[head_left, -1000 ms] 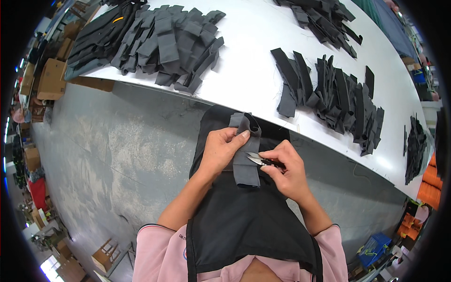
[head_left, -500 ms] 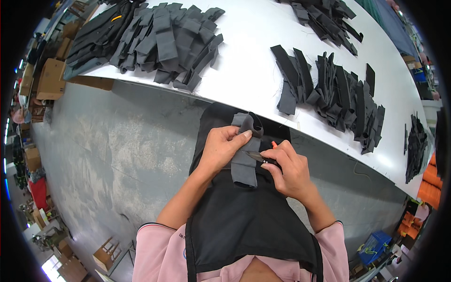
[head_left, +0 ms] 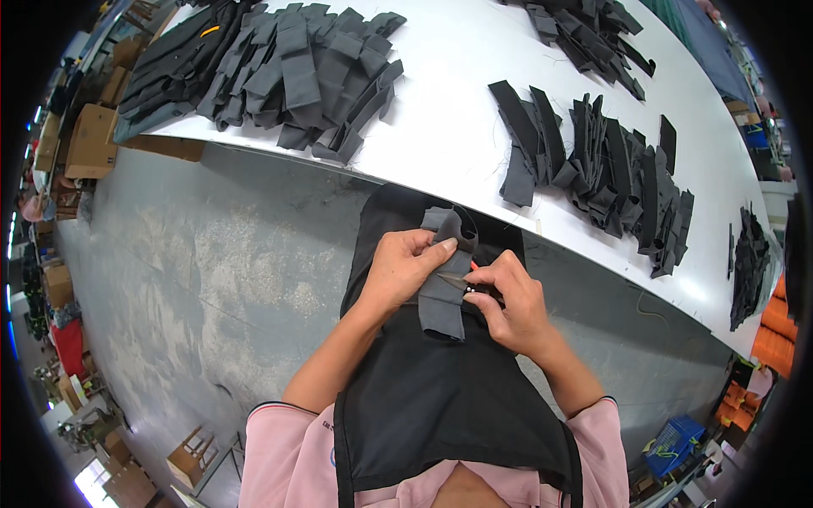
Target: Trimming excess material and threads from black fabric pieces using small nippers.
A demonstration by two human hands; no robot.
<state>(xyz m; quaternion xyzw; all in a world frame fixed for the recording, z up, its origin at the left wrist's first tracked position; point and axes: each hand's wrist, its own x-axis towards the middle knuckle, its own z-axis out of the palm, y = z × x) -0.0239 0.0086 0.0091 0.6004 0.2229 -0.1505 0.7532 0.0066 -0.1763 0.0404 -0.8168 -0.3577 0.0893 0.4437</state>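
My left hand (head_left: 401, 269) grips a folded dark grey fabric strip (head_left: 442, 298) over my black apron (head_left: 440, 398), thumb pressed across its upper part. My right hand (head_left: 508, 300) holds small thread snips (head_left: 464, 281) with an orange handle, the blade tip touching the strip's right edge just below my left thumb. The strip's top end curls into a loop near the table's edge; its lower end hangs free.
A white table (head_left: 449, 102) curves across the top. On it lie a heap of grey fabric pieces (head_left: 288, 68) at the left, a row of dark strips (head_left: 593, 169) at the right and more piles (head_left: 593, 25) farther back. Cardboard boxes (head_left: 85, 135) stand on the concrete floor at left.
My right hand has moved the snips slightly left, onto the strip's edge. My left hand keeps its hold, and the strip has barely shifted.
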